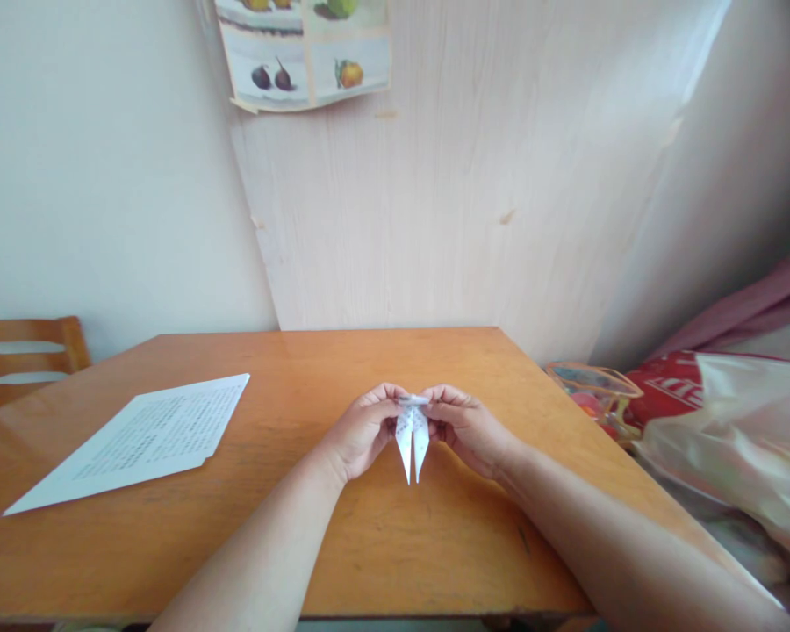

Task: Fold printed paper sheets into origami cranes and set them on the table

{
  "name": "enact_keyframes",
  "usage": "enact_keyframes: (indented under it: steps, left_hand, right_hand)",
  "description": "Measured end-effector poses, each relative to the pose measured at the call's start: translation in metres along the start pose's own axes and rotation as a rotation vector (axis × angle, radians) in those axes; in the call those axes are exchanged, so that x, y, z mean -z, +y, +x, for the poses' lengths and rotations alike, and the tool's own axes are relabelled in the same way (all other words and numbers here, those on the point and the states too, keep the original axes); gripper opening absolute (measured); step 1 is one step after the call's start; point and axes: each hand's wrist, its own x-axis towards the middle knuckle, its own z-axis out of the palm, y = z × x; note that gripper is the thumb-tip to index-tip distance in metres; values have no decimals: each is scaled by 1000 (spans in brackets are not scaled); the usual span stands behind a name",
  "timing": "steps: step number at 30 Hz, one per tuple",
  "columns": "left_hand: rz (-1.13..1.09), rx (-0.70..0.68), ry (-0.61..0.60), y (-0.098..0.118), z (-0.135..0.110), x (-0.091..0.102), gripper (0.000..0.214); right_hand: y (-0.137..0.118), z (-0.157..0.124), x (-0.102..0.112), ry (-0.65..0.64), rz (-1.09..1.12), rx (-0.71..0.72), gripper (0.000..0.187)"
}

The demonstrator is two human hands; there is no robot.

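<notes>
Between my two hands is a small piece of folded white paper (412,432) with printed marks on it. Two narrow pointed flaps hang down towards me, with a thin slit between them, and a folded edge runs across its top. My left hand (367,430) pinches the paper's left side between thumb and fingers. On the right side, my right hand (466,428) grips it in the same way. The fingertips behind the paper are partly hidden. Both hands are held over the middle of the wooden table.
A stack of printed white sheets (151,434) lies on the wooden table (342,360) at the left. Behind stands a pale board with a fruit picture (309,57). A wooden chair (26,360) is at far left. Plastic bags (737,448) crowd the table's right side.
</notes>
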Motion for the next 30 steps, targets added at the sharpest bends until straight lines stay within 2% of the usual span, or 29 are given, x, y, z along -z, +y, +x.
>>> enact_keyframes:
  steps: [8, 16, 23, 30]
  left_hand:
    - [86, -64, 115, -3, 2, -1, 20]
    - [270, -219, 91, -1, 1, -6, 11]
    - [360, -243, 26, -3, -3, -10, 20]
    - [372, -203, 171, -5, 1, -2, 21]
  right_hand:
    - [2, 2, 3, 3, 27, -15, 18]
    - [-1, 3, 3, 122, 62, -14, 24]
    - [-3, 4, 4, 152, 43, -37, 18]
    - [-7, -1, 0, 117, 94, -66, 19]
